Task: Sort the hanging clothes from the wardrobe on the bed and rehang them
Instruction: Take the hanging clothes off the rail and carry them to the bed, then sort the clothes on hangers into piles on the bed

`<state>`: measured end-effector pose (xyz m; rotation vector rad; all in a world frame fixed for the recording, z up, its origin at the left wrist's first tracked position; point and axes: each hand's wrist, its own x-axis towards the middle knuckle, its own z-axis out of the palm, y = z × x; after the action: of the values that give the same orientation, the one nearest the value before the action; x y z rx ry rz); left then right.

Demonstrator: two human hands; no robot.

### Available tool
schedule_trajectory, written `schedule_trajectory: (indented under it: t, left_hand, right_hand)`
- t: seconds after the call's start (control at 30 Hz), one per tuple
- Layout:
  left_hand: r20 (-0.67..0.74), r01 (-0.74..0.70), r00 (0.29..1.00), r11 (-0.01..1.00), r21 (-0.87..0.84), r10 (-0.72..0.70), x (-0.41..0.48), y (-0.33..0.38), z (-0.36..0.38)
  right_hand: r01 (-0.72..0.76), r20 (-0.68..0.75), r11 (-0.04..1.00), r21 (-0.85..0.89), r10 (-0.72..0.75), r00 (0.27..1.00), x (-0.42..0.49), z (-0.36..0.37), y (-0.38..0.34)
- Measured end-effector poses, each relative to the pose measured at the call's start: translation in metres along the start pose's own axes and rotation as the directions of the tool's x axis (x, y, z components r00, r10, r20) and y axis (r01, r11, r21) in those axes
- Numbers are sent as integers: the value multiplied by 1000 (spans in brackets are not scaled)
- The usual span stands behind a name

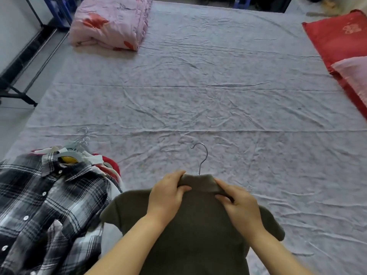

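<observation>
Working at the near edge of the bed (pixel 198 96), I have the dark green top (pixel 190 235) lying flat in front of me. It sits just right of the pile of clothes (pixel 45 205) on their hangers, which has a checked shirt uppermost. My left hand (pixel 168 195) and right hand (pixel 238 203) each pinch one side of the top's folded collar (pixel 200 182). The fingers curl over the cloth with the thumbs against it, and the two hands are near each other but not touching. The metal hook (pixel 202 155) pokes out past the collar toward the middle of the bed, so I judge the hanger is inside the top. To do this well I should keep the hook's stem centred between my hands and draw both sides of the collar evenly, so the shoulders sit level on the hanger. The cloth looks soft and likely stretches, so a gentle tug is wiser than a hard one. Afterwards, lifting by the hook should keep the neck in shape. As for writing, the folded quilt (pixel 111 22) shows only printed flowers. The red pillow (pixel 337 40) carries a pale motif too small to read, and I see no label on the top.
</observation>
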<state>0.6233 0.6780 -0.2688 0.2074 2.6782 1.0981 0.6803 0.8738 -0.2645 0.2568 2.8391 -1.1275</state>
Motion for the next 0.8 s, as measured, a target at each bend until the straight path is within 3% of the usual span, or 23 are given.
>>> schedule_trajectory:
  t: [0.1,0.3,0.53,0.8]
  left_hand:
    - [-13,41,999,998,40,-41,41,-21,19]
    - [-55,191,982,935,298,-183,98,-69,48]
    - [10,260,959,893,368,-284,53,-100,63]
    - [-33,275,959,892,358,-283,1,-72,29]
  right_hand:
    - [-13,61,999,-47,16,998,46,24,21]
    - [-66,212,976,-208,111,971,100,76,53]
    - [-70,323,982,-173,124,938,54,96,66]
    - [31,348,986,-166,29,937,33,71,24]
